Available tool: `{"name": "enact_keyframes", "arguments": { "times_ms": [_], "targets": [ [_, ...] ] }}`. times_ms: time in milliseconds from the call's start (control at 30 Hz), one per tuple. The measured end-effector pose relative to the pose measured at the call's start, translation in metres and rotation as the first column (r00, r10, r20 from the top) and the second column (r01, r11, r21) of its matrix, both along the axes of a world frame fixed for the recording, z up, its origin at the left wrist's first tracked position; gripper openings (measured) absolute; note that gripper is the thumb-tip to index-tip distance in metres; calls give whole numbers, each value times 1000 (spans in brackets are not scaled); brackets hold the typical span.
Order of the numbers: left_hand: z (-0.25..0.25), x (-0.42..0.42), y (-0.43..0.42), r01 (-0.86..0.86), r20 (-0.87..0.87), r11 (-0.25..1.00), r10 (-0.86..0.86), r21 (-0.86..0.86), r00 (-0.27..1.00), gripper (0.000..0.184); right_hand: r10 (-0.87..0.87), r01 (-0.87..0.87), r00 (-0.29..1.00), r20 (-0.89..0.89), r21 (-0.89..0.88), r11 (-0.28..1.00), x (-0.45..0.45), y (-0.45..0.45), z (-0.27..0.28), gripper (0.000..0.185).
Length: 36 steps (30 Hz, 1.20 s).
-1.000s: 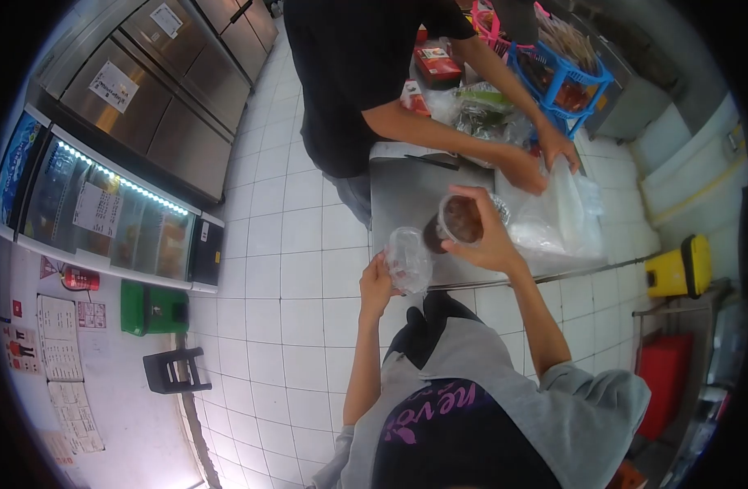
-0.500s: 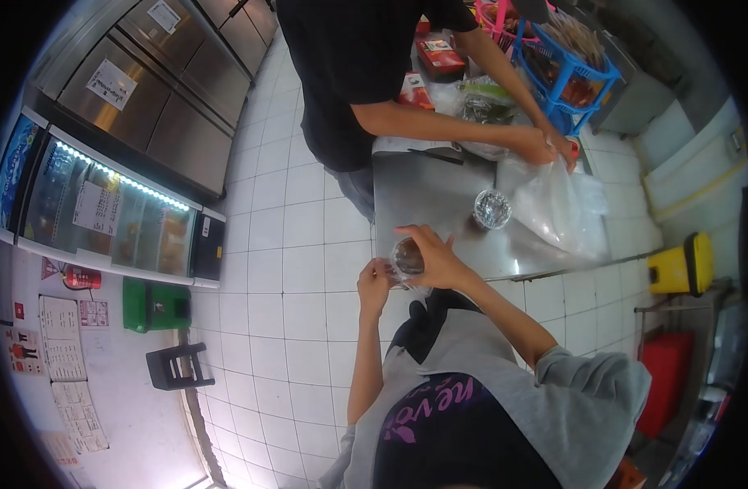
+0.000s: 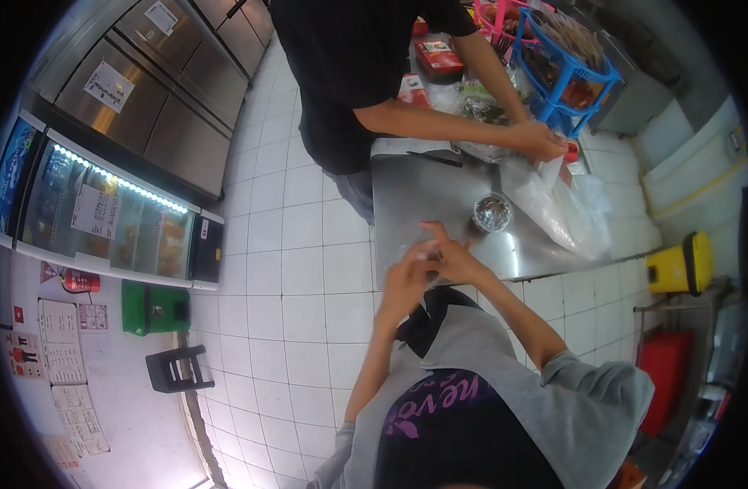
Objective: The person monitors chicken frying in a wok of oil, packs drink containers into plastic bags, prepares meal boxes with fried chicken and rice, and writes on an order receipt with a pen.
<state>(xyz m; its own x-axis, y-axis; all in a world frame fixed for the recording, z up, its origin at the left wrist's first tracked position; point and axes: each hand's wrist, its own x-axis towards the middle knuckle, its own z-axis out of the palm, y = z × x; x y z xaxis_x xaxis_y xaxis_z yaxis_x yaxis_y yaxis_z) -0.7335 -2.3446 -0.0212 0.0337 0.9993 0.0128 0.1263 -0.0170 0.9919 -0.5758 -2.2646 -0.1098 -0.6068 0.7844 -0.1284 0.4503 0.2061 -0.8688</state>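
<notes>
My left hand and my right hand come together just in front of the steel table's near edge. Between them is a small round cup with clear plastic wrap, now almost wholly hidden by my fingers. My left fingers curl across its near side; those of my right hand bend round it from the other side, the index finger reaching out to the left. A second small cup covered in shiny clear wrap stands on the steel table, beyond my right hand and apart from it.
Across the table a co-worker in a black shirt handles a clear plastic bag. A dark knife-like object, red boxes and a blue basket are also there. White floor tiles lie to the left.
My left hand has moved right and up, over the cup, which was visible before and is now mostly covered. The co-worker's hands have drawn together at the bag.
</notes>
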Motion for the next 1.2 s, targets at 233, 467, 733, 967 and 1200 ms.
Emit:
{"name": "enact_keyframes", "arguments": {
  "times_ms": [233,467,733,967,1200],
  "targets": [
    [29,70,-6,264,-344,914,-152,308,927,30,-128,126,992,-14,-93,988,12,-21,36,63],
    [-32,-10,-3,-346,-306,857,470,382,828,31,-348,71,839,-419,-549,833,41,-48,-39,37],
    [-134,-2,-40,-145,663,766,621,-626,417,63,-477,81,783,-399,-696,714,25,-61,-41,36],
    [-84,-18,-30,-345,688,817,576,-463,442,52,-269,-127,653,-708,-453,882,-3,-59,1,44],
    [-56,-5,-29,-205,785,885,466,-418,409,54,-139,264,841,-522,173,949,-27,-59,35,42]
  ]
}}
